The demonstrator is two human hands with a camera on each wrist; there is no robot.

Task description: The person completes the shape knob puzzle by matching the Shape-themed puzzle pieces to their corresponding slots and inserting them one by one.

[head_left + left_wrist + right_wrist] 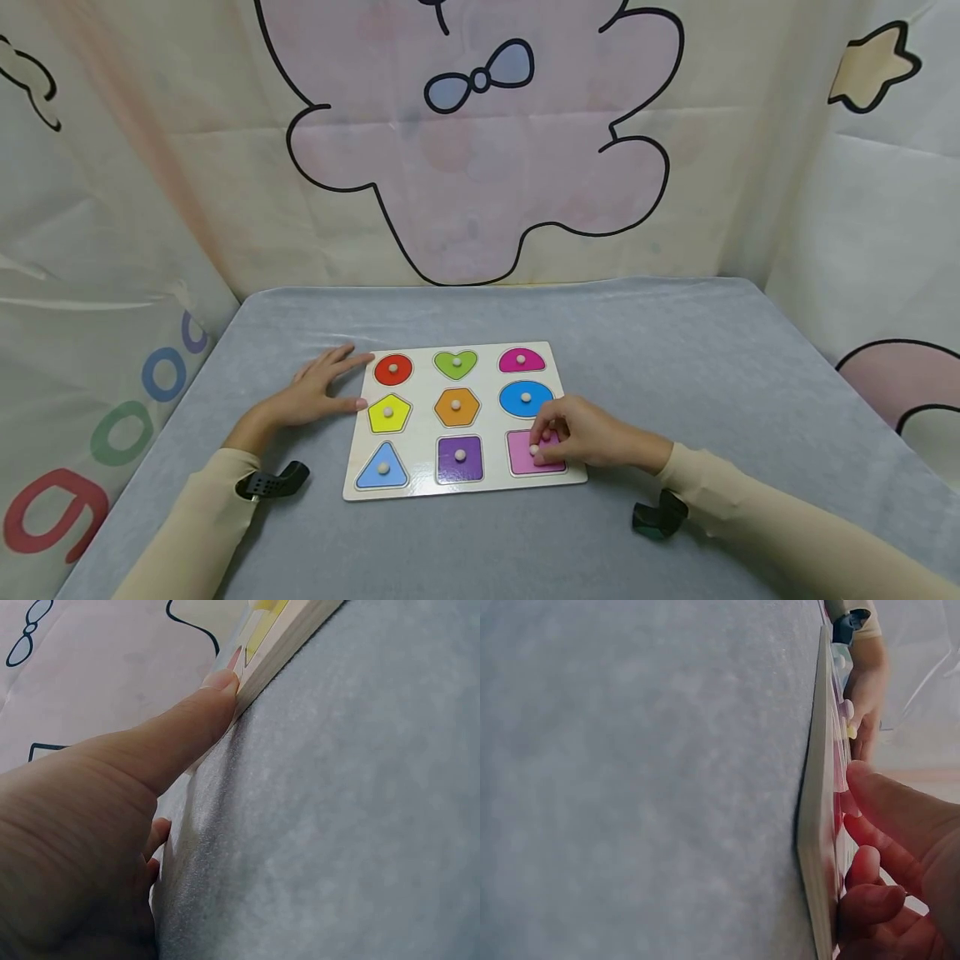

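Note:
A white wooden peg puzzle board (420, 421) lies on the table, with a coloured knobbed piece in each of its recesses. My right hand (588, 433) is at its near right corner, thumb and forefinger curled to pinch the knob of the pink rectangle piece (521, 462). In the right wrist view the thumb (889, 802) is low over the board's edge, other fingers curled beneath. At the far left corner my left hand (318, 392) has its fingers spread, forefinger and thumb touching the board's left side. The left wrist view shows that thumb (187, 735) against the wooden edge.
Near the pink piece sit a purple square (450, 471), a blue oval (513, 408) and an orange hexagon (446, 414). A grey cloth (675, 358) covers the table. Printed curtains (480, 183) hang behind and on both sides. Each wrist wears a dark camera band (273, 483).

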